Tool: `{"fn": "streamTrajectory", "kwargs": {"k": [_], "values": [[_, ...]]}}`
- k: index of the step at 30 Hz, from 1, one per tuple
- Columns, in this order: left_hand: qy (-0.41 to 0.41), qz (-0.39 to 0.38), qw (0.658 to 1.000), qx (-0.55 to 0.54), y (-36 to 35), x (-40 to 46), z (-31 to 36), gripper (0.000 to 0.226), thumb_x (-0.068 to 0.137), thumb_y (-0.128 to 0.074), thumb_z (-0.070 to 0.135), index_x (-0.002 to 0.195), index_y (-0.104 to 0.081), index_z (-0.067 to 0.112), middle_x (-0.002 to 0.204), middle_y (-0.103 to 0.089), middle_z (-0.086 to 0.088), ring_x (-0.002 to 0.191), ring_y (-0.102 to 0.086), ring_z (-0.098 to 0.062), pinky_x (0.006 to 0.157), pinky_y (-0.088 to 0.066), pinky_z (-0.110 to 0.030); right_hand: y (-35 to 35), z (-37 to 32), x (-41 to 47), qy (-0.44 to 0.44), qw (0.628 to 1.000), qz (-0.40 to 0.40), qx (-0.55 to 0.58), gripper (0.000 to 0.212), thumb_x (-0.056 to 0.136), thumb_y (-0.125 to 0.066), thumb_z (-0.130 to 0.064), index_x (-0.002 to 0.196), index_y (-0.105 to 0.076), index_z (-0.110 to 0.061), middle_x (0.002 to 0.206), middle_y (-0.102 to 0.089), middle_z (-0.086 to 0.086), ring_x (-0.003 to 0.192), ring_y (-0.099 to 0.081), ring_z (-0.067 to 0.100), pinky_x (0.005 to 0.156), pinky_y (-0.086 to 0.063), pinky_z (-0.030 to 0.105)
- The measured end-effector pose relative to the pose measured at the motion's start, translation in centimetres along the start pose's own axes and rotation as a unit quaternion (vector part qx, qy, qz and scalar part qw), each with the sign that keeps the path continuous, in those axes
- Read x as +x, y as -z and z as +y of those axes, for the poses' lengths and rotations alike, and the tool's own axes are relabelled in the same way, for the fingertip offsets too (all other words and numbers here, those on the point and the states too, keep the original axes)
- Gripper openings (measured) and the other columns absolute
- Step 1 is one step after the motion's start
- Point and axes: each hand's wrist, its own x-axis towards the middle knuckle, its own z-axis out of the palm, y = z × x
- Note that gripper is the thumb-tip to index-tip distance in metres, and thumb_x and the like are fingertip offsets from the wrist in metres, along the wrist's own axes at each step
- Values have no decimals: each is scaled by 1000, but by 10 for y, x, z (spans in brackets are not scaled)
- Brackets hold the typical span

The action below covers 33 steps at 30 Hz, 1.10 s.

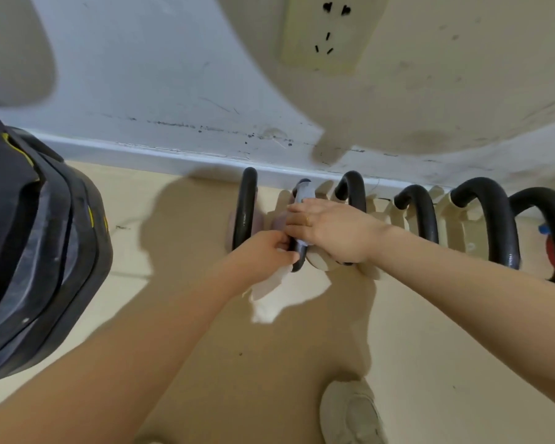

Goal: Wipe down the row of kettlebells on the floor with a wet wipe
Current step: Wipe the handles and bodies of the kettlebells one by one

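at the far left of the frame sits a big black weight stack [36, 245] with yellow markings, apart from the row. the kettlebells stand along the white baseboard [173, 152] across the middle of the frame. the first kettlebell [245, 209], left of centre, has a black handle and a pinkish body, and nothing touches it.

just right of it is the second kettlebell [300, 251], the one being worked on. the left hand [263, 251] has its grip clenched on the near leg of that handle, with a crumpled white wet wipe [269, 293] trailing down from it toward the floor [430, 347]. a second piece of wipe [303, 195], or the same wipe's other end, i cannot tell which, is wrapped over the top of the handle. the right hand [330, 229], wearing a ring, is closed over that handle from the right and presses the wipe against it.

further right stand four more black-handled kettlebells [423, 213], untouched, the last with red and blue on it at the right edge. a light shoe [350, 415] shows at the bottom.

the step in hand looks like rubbing down the second handle. next, probably, the body of this bell needs a pass, then both hands shift right to the third, keeping the wipe bunched against the iron.
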Motion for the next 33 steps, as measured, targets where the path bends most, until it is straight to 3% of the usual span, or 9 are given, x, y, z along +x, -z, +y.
{"fn": "streamTrajectory", "kwargs": {"k": [7,10,13,16,18,21,24,28,33], "values": [[-5,-17,998,53,2,7,1,26,90,-52,20,107,-62,4,97,-65,-5,92,-57,-17,62,-38,-10,4,11,23,-119,989,87,-9,22,91,-49,-11,108,-62,-13,117,-61,3,126,-42,28,103,-33,36],[0,10,998,63,0,6,3,24,89,-51,21,98,-68,7,98,-69,-7,84,-54,-11,60,-35,1,-22,-6,18,-21,991,132,20,13,70,-71,-1,77,-63,-9,81,-64,9,94,-58,31,83,-48,39],[12,24,999,30,-4,8,1,23,88,-56,20,96,-67,2,86,-63,-8,78,-52,-12,55,-36,-1,-25,11,11,-15,993,116,31,23,78,-57,-9,99,-65,-9,106,-63,11,112,-52,33,92,-46,45],[26,31,999,28,-4,10,-3,22,87,-59,21,91,-66,1,76,-58,-2,71,-51,-12,55,-36,-9,-8,27,17,-133,986,61,77,39,84,-49,-12,123,-51,-11,137,-43,6,137,-25,28,99,-40,40],[18,43,998,31,-6,10,-4,22,86,-58,20,90,-64,-1,76,-58,-4,69,-50,-11,56,-37,-11,-5,18,19,-131,990,20,56,44,77,-57,-23,118,-51,-10,135,-42,7,140,-18,29,105,-32,40],[-5,53,996,69,-11,9,-1,19,87,-57,17,81,-57,-2,70,-53,-3,63,-46,-10,55,-37,-10,-13,4,7,4,996,64,-57,49,75,-29,-35,105,-59,-11,114,-59,4,127,-41,29,110,-15,38],[-21,52,992,112,-14,11,-2,18,89,-55,20,76,-53,6,66,-50,0,61,-45,-10,55,-35,-16,-8,24,10,-32,990,80,116,51,76,-21,-36,92,-66,-17,99,-58,-4,111,-46,19,105,-25,33],[-15,65,994,91,-14,9,-7,24,90,-55,21,103,-61,2,91,-67,-13,84,-59,-21,71,-39,-22,-6,40,49,-206,941,70,260,51,93,-28,-43,83,-63,-8,89,-59,6,89,-55,26,83,-46,42],[6,55,995,85,-13,8,-8,26,88,-56,22,104,-62,2,98,-67,-17,93,-60,-26,78,-40,-25,-7,30,48,-171,919,109,337,41,92,-35,-14,61,-60,-5,65,-61,6,64,-49,22,70,-43,32]]}}
